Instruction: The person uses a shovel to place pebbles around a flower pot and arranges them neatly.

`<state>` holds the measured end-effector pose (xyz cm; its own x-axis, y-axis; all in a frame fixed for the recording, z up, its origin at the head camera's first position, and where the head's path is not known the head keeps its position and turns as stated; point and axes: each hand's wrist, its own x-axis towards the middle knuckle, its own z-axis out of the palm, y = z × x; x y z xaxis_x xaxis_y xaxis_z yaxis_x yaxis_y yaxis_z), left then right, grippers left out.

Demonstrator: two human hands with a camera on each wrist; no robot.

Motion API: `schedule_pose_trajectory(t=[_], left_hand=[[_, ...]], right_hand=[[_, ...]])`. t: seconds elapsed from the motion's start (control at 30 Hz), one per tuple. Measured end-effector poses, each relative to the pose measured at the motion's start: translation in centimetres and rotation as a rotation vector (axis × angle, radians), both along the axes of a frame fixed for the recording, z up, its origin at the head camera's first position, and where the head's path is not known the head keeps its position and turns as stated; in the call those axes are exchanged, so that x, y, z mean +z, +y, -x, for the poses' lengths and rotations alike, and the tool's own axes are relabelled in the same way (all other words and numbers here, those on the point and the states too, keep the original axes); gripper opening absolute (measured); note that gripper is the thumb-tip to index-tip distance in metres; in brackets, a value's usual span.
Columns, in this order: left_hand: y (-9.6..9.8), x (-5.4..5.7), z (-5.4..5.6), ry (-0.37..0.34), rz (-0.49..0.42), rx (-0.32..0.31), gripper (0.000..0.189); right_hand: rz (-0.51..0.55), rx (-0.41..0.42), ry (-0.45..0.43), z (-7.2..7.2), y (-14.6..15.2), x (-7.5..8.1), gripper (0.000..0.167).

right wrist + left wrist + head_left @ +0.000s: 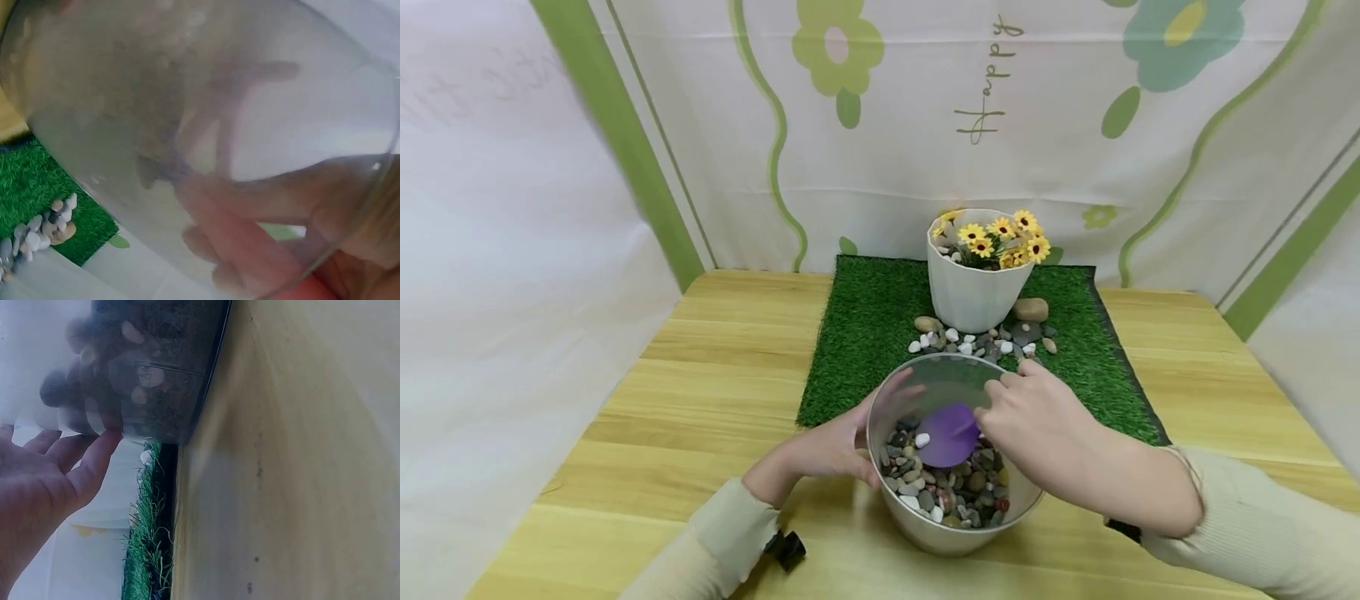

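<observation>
A clear plastic bucket (936,540) stands on the table, tilted a little in the head view, with mixed pebbles (940,483) across its bottom. My left hand (831,454) rests against its left side, fingers spread along the wall, as the left wrist view also shows. Inside the bucket, the purple blade of a small shovel (947,446) lies over the pebbles with one white stone on it. Its reddish handle (234,228) is gripped by my right hand (1037,425) at the bucket's right rim. The bucket wall blurs this grip in the right wrist view.
Behind the bucket lies a green artificial turf mat (868,321). On it stands a white pot (973,296) with yellow flowers (1000,237), and loose stones (966,343) lie in front. The wooden table (692,400) extends on both sides; a printed curtain (917,150) hangs behind.
</observation>
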<state>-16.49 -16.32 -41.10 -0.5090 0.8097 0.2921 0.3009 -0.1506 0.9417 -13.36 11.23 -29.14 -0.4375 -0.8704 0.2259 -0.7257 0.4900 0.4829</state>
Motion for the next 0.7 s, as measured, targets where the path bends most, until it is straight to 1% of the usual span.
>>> schedule_pose_trajectory(t=[0.1,0.2,0.3,0.47,0.6,0.7], left_hand=[[-0.2,0.0,-0.1,-0.011,0.006,0.004,0.129],[-0.3,0.1,-0.1,-0.016,0.018,0.007,0.129],[-0.2,0.1,-0.1,-0.021,0.018,0.007,0.129],[-0.1,0.0,0.0,-0.031,0.005,-0.007,0.129],[0.0,-0.1,0.1,-0.036,-0.003,-0.016,0.129],[0.0,-0.1,0.2,-0.041,0.002,-0.011,0.130]], right_hand=[[-0.017,0.011,-0.055,0.3,-0.5,-0.1,0.024],[-0.008,0.021,-0.079,0.2,-0.5,0.1,0.020],[0.045,0.042,-0.093,0.0,-0.2,0.2,0.018],[0.129,0.066,-0.137,0.0,0.4,0.3,0.020],[0.209,0.108,-0.163,0.1,1.3,0.4,0.022],[0.269,0.133,-0.175,0.0,2.0,0.7,0.024]])
